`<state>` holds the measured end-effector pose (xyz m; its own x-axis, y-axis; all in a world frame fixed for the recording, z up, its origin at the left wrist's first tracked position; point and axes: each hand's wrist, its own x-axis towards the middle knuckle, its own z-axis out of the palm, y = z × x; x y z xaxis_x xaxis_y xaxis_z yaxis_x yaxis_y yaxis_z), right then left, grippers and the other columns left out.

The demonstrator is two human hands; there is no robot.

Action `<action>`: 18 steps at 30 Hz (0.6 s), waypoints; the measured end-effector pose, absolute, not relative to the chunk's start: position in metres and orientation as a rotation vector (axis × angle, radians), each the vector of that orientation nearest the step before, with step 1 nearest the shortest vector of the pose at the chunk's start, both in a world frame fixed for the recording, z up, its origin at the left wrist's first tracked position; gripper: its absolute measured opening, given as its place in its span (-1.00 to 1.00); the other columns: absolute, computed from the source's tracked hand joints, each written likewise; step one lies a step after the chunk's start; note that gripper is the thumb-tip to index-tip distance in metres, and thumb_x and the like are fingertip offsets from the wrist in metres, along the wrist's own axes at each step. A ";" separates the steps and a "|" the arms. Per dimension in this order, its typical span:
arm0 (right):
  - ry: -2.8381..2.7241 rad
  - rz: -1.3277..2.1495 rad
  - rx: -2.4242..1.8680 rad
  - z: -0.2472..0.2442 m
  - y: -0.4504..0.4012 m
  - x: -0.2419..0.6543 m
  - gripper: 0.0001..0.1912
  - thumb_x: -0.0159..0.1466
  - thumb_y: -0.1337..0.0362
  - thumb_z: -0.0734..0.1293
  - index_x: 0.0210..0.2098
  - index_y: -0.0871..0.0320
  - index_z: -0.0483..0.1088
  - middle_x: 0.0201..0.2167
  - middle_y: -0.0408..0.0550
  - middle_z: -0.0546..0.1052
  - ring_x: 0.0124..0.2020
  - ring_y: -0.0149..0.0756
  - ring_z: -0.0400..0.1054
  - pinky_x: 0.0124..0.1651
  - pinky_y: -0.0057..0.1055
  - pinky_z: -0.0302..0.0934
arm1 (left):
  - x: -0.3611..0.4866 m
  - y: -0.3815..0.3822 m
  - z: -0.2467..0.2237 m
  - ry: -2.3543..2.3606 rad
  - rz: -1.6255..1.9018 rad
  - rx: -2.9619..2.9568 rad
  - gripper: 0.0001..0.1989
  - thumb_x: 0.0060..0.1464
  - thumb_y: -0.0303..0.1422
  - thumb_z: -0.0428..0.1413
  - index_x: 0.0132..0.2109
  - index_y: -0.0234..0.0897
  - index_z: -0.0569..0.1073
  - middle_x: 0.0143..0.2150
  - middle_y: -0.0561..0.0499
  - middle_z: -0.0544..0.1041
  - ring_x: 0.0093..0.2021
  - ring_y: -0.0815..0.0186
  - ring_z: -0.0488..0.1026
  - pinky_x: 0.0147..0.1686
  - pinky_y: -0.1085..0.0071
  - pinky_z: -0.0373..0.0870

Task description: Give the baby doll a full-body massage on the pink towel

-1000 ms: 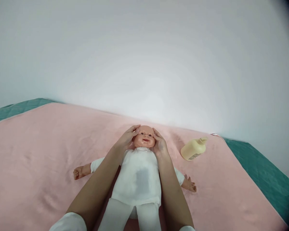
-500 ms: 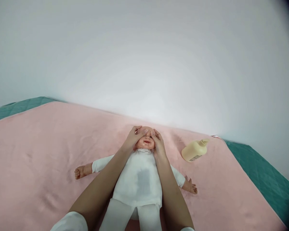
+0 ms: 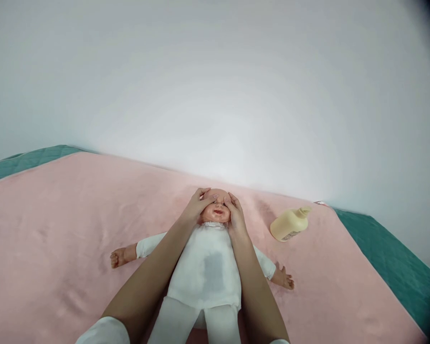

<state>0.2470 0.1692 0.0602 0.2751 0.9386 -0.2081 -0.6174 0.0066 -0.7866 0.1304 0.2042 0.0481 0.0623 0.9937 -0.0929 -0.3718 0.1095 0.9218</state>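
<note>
A baby doll (image 3: 204, 267) in white clothes lies on its back, head away from me and arms spread wide. My left hand (image 3: 197, 204) cups the left side of its head, thumb resting across the brow above the eye. On the other side, my right hand (image 3: 236, 210) wraps the head with its thumb by the other eye. The doll's nose and mouth show between my thumbs, while parts of its eyes are covered. A grey patch marks the front of its shirt.
A pale yellow pump bottle (image 3: 289, 224) stands right of the doll's head on a pink sheet (image 3: 57, 229). Green quilted fabric (image 3: 387, 248) shows at both sides. Behind the sheet rises a white wall (image 3: 215, 95).
My left thumb has slid slightly outward over the doll's brow. My right thumb has shifted barely, if at all. Both hands stay on the head; the doll and bottle keep their places.
</note>
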 end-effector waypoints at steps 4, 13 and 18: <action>-0.428 1.296 -0.942 0.060 0.170 0.248 -0.50 -0.02 0.28 0.48 -0.08 0.08 0.35 -0.26 -0.07 0.57 -0.23 -0.18 0.51 -0.14 -0.18 0.44 | 0.130 0.202 0.052 0.956 1.242 0.879 -0.52 -0.11 -0.28 0.34 -0.04 -0.27 0.41 -0.03 -0.14 0.44 -0.05 0.19 0.47 -0.05 0.28 0.43; -0.406 1.311 -0.898 0.056 0.173 0.250 -0.52 -0.02 0.30 0.47 -0.09 0.10 0.36 -0.28 -0.07 0.58 -0.23 -0.19 0.51 -0.10 -0.18 0.42 | 0.130 0.198 0.059 0.910 1.229 0.823 -0.54 -0.10 -0.26 0.33 -0.05 -0.26 0.40 -0.06 -0.10 0.44 -0.16 0.24 0.50 -0.16 0.31 0.47; -0.408 1.337 -0.865 0.046 0.180 0.255 -0.51 -0.03 0.31 0.47 -0.08 0.09 0.39 -0.24 -0.08 0.59 -0.22 -0.22 0.51 -0.05 -0.19 0.40 | 0.126 0.198 0.061 0.838 1.222 0.816 -0.55 -0.11 -0.23 0.34 -0.08 -0.26 0.42 -0.12 -0.06 0.49 -0.18 0.28 0.49 -0.16 0.35 0.45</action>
